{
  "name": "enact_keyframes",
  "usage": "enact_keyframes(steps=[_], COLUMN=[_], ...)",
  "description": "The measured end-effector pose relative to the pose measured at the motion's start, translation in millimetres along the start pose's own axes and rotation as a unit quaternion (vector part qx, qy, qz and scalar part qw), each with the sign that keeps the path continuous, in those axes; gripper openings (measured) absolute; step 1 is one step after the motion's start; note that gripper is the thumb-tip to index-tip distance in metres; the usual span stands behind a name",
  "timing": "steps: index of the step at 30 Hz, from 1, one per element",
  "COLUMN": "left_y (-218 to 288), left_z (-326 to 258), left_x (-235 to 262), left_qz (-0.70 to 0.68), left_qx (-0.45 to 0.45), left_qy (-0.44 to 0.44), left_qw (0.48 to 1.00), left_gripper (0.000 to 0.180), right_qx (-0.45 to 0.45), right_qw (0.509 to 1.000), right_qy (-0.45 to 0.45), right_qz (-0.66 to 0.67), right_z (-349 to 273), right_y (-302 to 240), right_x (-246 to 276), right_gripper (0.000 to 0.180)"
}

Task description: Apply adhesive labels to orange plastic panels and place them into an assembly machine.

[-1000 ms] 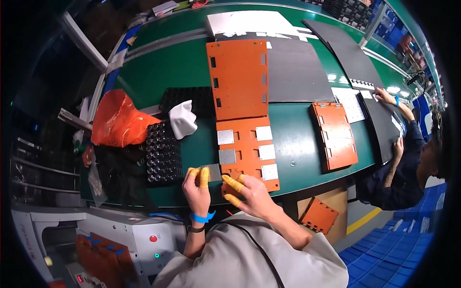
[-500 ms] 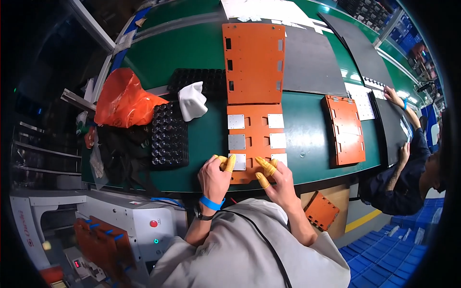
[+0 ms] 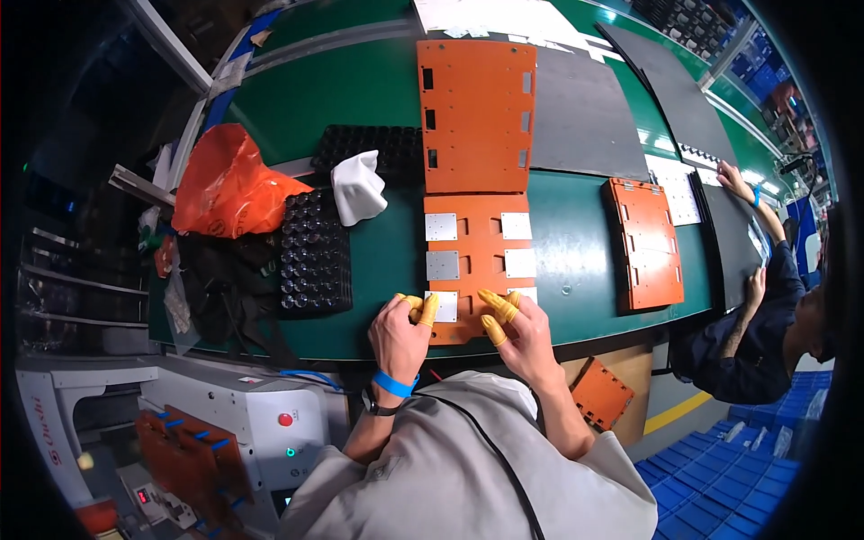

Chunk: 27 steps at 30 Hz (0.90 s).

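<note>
An orange hinged fixture [image 3: 481, 310] lies opened in front of me, its lid [image 3: 475, 117] folded away from me. Silver plates with small holes sit in two columns on its lower half, among them a left middle plate [image 3: 442, 265] and a right middle plate [image 3: 519, 263]. My left hand [image 3: 400, 333] is at the near left plate [image 3: 445, 307], its thumb against it and its fingers curled; whether it pinches something is hidden. My right hand [image 3: 524, 337] hovers by the near right plate, partly covering it, with thumb and forefinger apart. Yellow cots cover several fingertips.
Left of the fixture are black trays [image 3: 315, 256] with round cells, a white cloth [image 3: 359, 187] and an orange bag [image 3: 232, 184]. On the right lie a closed orange fixture [image 3: 644, 243] and a black panel [image 3: 727, 243], where a co-worker's hands [image 3: 740, 184] rest. A machine [image 3: 261, 418] stands lower left.
My left hand has shifted very slightly left and down, and my right thumb has edged toward the forefinger. The fixture and plates look unchanged.
</note>
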<state>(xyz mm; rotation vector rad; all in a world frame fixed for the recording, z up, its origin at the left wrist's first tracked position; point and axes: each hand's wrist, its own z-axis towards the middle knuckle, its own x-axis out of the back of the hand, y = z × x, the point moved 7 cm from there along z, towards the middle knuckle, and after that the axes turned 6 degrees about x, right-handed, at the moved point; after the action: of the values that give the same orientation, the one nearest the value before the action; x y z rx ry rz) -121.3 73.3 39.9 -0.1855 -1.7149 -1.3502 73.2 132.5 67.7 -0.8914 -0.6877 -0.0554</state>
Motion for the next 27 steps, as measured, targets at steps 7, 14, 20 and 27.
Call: enact_keyframes(steps=[7, 14, 20, 27], left_y=[-3, -5, -9, -17], left_z=[2, 2, 1, -21], left_x=[-8, -6, -1, 8], left_qz=[0.006, -0.005, 0.018, -0.029], left_qx=[0.013, 0.016, 0.023, -0.052], left_qy=[-0.029, -0.011, 0.015, -0.041], left_qw=[0.999, 1.0, 0.999, 0.997], left_gripper=[0.033, 0.035, 0.038, 0.036], right_qx=[0.003, 0.044, -0.045, -0.025], right_qw=[1.0, 0.988, 0.94, 0.96], right_qy=[-0.02, 0.15, 0.339, 0.116], right_qz=[0.007, 0.012, -0.015, 0.255], right_z=[9, 100, 223, 157], right_y=[-3, 25, 84, 64], right_x=[-1, 38, 75, 78], right_gripper=[0.034, 0.024, 0.044, 0.025])
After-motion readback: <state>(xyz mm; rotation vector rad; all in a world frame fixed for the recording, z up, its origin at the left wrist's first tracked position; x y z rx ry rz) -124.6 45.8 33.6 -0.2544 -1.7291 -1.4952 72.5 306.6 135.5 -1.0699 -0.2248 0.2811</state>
